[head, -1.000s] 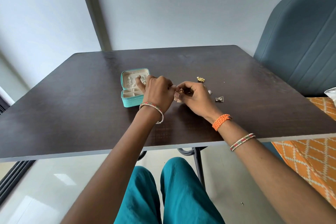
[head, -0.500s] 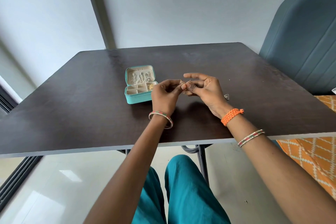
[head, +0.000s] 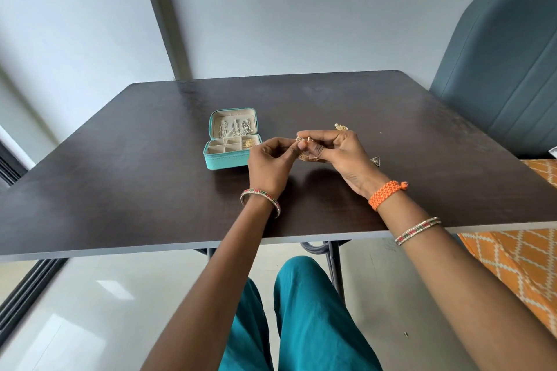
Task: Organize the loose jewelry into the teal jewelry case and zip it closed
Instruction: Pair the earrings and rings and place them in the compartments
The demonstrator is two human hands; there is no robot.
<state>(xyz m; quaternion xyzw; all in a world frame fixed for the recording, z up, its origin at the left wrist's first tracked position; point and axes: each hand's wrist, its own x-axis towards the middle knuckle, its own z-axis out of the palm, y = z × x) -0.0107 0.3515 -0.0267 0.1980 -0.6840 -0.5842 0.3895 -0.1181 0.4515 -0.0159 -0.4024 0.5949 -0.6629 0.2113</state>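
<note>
Both hands have lifted off the surface [head: 120, 190]; left hand [head: 269, 164] and right hand [head: 343, 156] pinch a gold piece [head: 303, 139]. Case [head: 232, 138] lies open, piece not yet stowed

Gold jewelry piece [head: 305, 153] pinched between left hand [head: 269, 164] and right hand [head: 343, 156], beside open teal jewelry case [head: 230, 144].

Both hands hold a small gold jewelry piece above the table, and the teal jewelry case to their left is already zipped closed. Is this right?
Not quite. In the head view the teal jewelry case lies open, lid up, with chains inside. The rest holds: left hand and right hand pinch the gold jewelry piece above the table.
</note>
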